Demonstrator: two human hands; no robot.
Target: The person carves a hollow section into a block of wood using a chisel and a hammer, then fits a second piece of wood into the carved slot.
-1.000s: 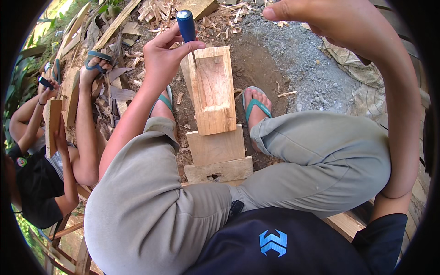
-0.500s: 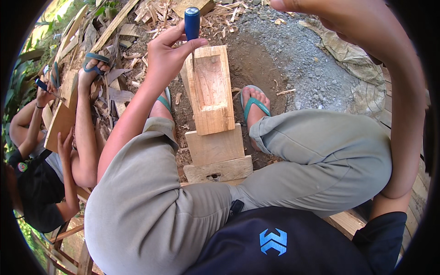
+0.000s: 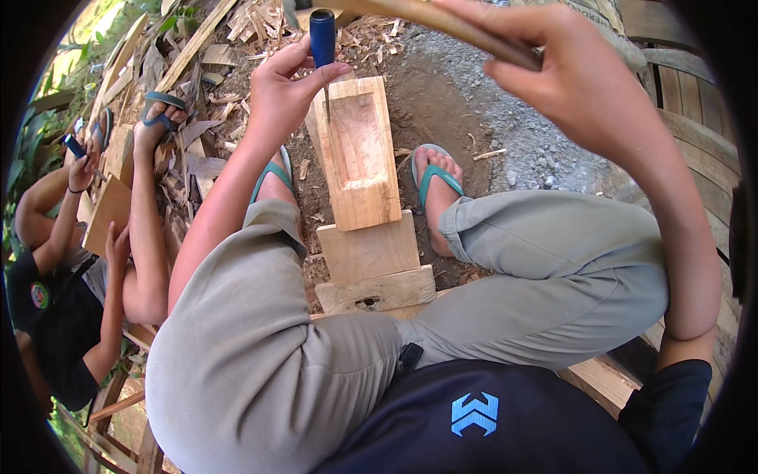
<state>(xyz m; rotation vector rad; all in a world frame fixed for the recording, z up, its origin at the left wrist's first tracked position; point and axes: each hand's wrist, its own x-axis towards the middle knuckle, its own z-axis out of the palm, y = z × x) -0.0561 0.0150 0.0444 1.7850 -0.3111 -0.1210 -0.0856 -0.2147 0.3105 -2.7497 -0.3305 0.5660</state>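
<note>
My left hand (image 3: 286, 93) grips a chisel with a blue handle (image 3: 321, 35), held upright with its thin blade on the left rim of a hollowed wooden block (image 3: 359, 154). The block lies lengthwise between my feet, resting on stacked planks (image 3: 371, 268). My right hand (image 3: 572, 75) is raised at the upper right and holds a long wooden handle (image 3: 442, 24) that runs up and left, above the chisel's top. What is at that handle's far end is hidden.
My knees in grey trousers spread to both sides, feet in teal sandals (image 3: 438, 178) on bare dirt. Wood chips and offcuts (image 3: 253, 24) litter the far ground. Another person (image 3: 71, 261) sits at my left, working a board (image 3: 106, 213) with a small tool. Gravel lies at right.
My right hand has swung down and left with the wooden handle, now over the chisel. The left hand keeps the chisel on the block. The person at left has shifted the board.
</note>
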